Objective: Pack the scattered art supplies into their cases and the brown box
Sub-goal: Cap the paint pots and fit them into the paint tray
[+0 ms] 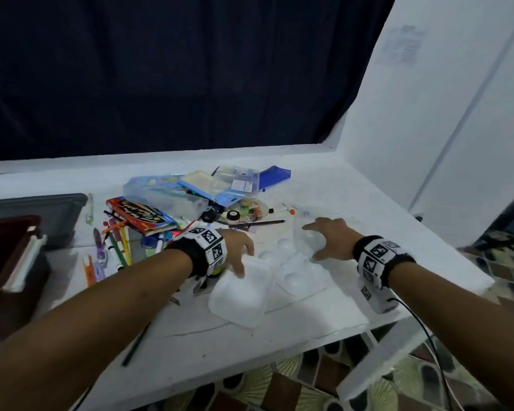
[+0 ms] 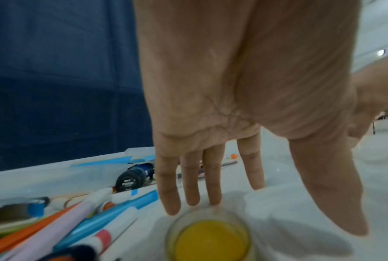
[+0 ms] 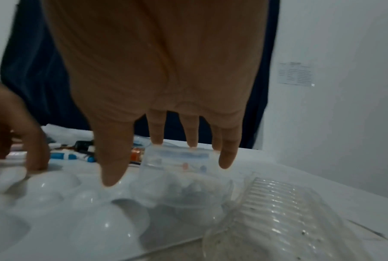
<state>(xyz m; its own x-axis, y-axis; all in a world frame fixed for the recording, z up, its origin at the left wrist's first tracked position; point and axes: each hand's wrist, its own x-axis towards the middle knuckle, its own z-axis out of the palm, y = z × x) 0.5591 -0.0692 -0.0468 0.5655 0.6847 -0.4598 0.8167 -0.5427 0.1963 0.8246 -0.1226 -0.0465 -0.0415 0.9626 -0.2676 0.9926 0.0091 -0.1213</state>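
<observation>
We've got both hands over the white table (image 1: 279,336). Left hand (image 1: 236,250), fingers straight, rests on a white plastic tray (image 1: 241,295). Right hand (image 1: 328,237), fingers spread & relaxed, sits on a clear plastic cover (image 3: 182,169) above the white paint palette (image 1: 297,271). Markers, pens etc. (image 1: 116,241) lie scattered to the left; a yellow paint jar (image 2: 211,238) sits under the left wrist.

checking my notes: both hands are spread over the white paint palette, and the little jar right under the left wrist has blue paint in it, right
Not quite: the paint in that jar is yellow, not blue, as the left wrist view shows. The rest holds: the left hand and right hand are both spread over the white paint palette.
</observation>
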